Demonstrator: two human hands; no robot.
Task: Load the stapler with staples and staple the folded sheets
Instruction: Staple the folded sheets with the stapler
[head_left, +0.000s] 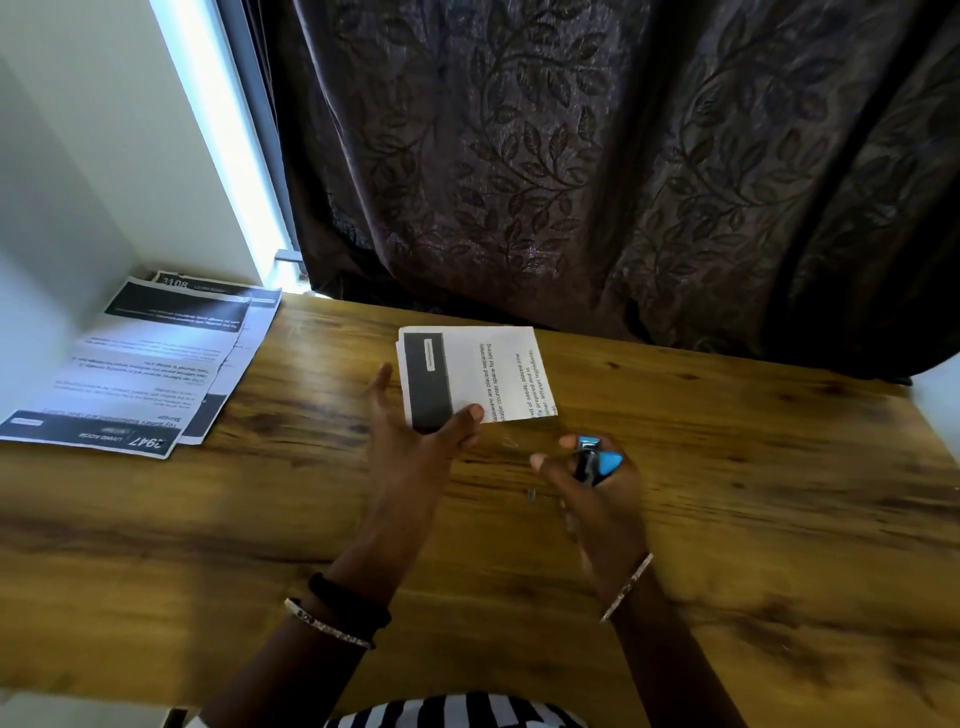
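1. Striped top (457, 714), at the bottom edge of view.
2. Left hand (415, 436): pinches the folded sheets (483, 374) at their near corner, thumb on top, mid-way across the wooden table (727, 519).
3. Right hand (597, 499): fingers curled round a blue stapler (597, 460), just beside the sheets.
4. Loose printed pages (140, 364): far left of the table.

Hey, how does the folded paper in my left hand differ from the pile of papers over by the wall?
The folded paper is doubled into a small packet; the pile of papers lies unfolded and fanned out. The left hand pinches the folded paper at its near edge; nothing touches the pile. The folded paper is mid-table; the pile sits at the far left. Both are white printed sheets with black bands.
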